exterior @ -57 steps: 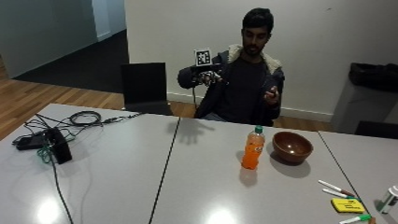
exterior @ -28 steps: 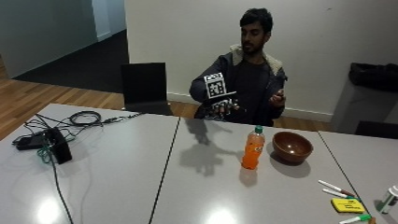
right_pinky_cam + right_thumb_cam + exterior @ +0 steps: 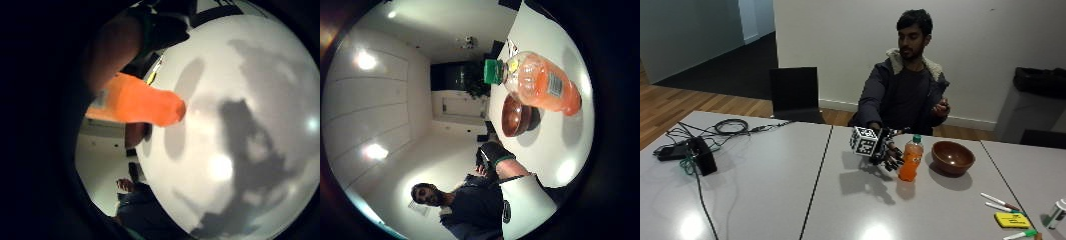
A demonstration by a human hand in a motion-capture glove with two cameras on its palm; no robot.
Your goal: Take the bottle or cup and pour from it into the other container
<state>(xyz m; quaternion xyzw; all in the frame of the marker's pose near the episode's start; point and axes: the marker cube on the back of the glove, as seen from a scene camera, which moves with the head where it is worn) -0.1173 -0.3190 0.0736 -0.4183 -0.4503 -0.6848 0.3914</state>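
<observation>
outside view: the person sits behind the grey worktop (image 3: 773, 190) with the gloved right hand (image 3: 889, 152) low over the surface, just beside the orange drink bottle (image 3: 909, 161). its fingers are spread and relaxed, pointing at the bottle's body, and they hold nothing; whether a fingertip already touches the plastic cannot be told. the bottle stands upright with its green cap (image 3: 913, 138) on, and the brown wooden bowl (image 3: 952, 157) sits near it on the far side from the hand. the bare hand (image 3: 941, 106) is raised by the chest.

little finger side palm view: the orange bottle (image 3: 135, 102) lies close to the palm, its shadow on the worktop (image 3: 240, 100) next to it.

thumb side palm view: the bottle (image 3: 540, 82), the cap (image 3: 493, 71) and the bowl (image 3: 515, 116) stand side by side.

the bottle looks nearly full, so probably fairly heavy for its size, smooth and a little squeezable; wrapping the labelled mid-body seems the safest hold, and the cap would need to come off before pouring.

half a second ago the hand was higher, near the chest and well away from the bottle; it has come down beside it. bottle and bowl have not moved.
</observation>
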